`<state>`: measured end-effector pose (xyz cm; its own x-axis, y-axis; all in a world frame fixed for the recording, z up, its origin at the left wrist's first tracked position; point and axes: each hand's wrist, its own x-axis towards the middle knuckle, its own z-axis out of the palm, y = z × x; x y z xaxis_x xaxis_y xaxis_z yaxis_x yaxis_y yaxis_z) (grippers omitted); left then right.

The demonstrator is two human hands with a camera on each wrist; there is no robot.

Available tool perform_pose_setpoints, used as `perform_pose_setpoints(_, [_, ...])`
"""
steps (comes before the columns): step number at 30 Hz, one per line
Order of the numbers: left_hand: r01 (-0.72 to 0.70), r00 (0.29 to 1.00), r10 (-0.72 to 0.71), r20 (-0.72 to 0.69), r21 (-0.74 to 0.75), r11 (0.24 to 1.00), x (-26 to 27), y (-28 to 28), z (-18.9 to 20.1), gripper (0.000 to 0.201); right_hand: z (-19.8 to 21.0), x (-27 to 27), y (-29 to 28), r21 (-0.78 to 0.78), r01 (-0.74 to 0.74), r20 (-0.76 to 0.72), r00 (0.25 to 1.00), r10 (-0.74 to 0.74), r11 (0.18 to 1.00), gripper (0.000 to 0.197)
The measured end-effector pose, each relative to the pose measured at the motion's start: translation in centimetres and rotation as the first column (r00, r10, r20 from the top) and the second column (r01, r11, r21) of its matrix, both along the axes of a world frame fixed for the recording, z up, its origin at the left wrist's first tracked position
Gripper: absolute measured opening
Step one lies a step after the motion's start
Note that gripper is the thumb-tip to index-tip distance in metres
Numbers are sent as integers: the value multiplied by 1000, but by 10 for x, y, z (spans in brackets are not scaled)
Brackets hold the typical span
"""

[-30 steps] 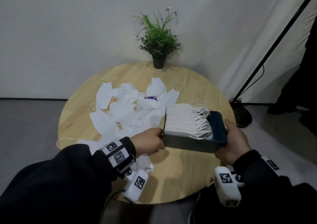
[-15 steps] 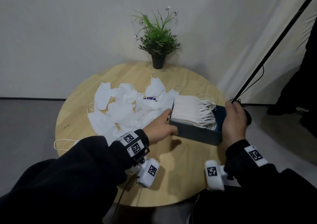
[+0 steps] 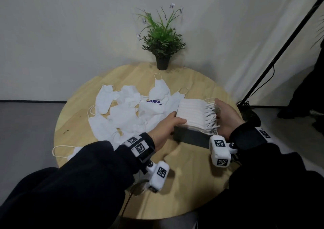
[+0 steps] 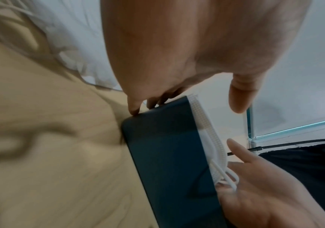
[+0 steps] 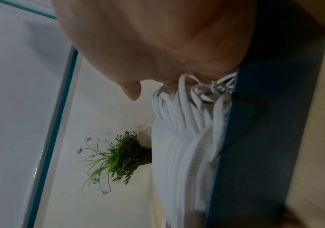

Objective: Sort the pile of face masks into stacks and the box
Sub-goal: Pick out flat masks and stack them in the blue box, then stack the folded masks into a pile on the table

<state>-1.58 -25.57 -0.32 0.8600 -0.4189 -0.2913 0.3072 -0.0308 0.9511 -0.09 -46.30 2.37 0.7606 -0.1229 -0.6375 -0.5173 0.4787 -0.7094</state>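
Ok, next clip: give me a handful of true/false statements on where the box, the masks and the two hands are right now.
1. The dark box holds a row of folded white masks. True.
2. The left hand is lifting a loose mask off the pile. False: it grips the box's left end, thumb on top of the packed masks.
3. The right hand is at the box's right end, against the ear loops. True.
4. The loose masks lie to the right of the box. False: they are spread on the round table to its left.
5. A potted plant stands at the table's far edge. True.
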Motion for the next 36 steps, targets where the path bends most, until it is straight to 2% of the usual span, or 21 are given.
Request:
perform_pose_setpoints(1, [-4,1000,4,5,9,1000,1,0,1,60,0,-1,-2,-25,-10,2,1000,10,1000,42])
perform_pose_setpoints(4, [23,1000,-23,-2,11,1000,3,0,1,56,-2,-2,-7,-83,10,5,1000,-9,996,59])
perform_pose_setpoints(6, [-1,1000,1,7,16,1000,7,1,1,38,0,-3,-8,-110,53,33,998,-50,992,53])
perform_pose_setpoints(9, [-22,1000,22,21,10,1000,11,1,1,33,-1,-4,-6,-124,121,53,992,-116,985,53])
perform_pose_setpoints(11, [-30,1000,30,-3,4,1000,11,4,2,7,0,-8,-4,-133,139,77,989,-130,981,49])
perform_pose_setpoints(12, [-60,998,60,-7,-8,998,12,8,5,12,2,-10,-4,-140,152,85,986,-141,978,44])
perform_pose_setpoints(14, [-131,991,128,40,56,990,16,25,10,5,9,-19,-1,-176,205,130,974,-184,963,36])
perform_pose_setpoints(16, [-179,979,155,130,203,963,22,52,23,32,14,-27,3,-205,315,233,935,-266,927,29])
perform_pose_setpoints(18, [-204,957,99,274,391,897,24,85,40,37,22,-41,15,-277,402,385,879,-282,873,21])
perform_pose_setpoints(20, [-219,927,-21,375,584,782,22,116,51,30,34,-63,39,-419,393,522,842,-137,819,17])
perform_pose_setpoints(21, [-199,921,-102,376,679,706,21,129,52,27,38,-75,56,-489,312,532,847,-5,815,16])
perform_pose_setpoints(23, [-103,926,-249,284,824,557,16,147,52,24,32,-91,90,-592,5,412,861,297,806,12])
perform_pose_setpoints(25, [-4,925,-341,168,901,434,10,159,48,26,8,-95,117,-669,-264,222,821,526,695,8])
perform_pose_setpoints(27, [64,917,-394,72,945,321,4,169,39,29,-18,-95,140,-741,-418,45,750,660,526,13])
perform_pose_setpoints(31, [91,923,-384,-14,979,183,1,196,22,40,-52,-96,175,-901,-430,-218,580,785,68,56])
perform_pose_setpoints(32, [100,923,-382,-36,984,149,1,203,19,46,-57,-92,179,-907,-421,-264,554,789,-7,63])
perform_pose_setpoints(33, [119,920,-385,-67,986,113,1,208,16,54,-60,-87,181,-904,-425,-294,542,787,-44,64])
perform_pose_setpoints(36, [175,895,-423,-142,984,39,-2,212,4,83,-64,-64,174,-875,-482,-339,564,753,-33,49])
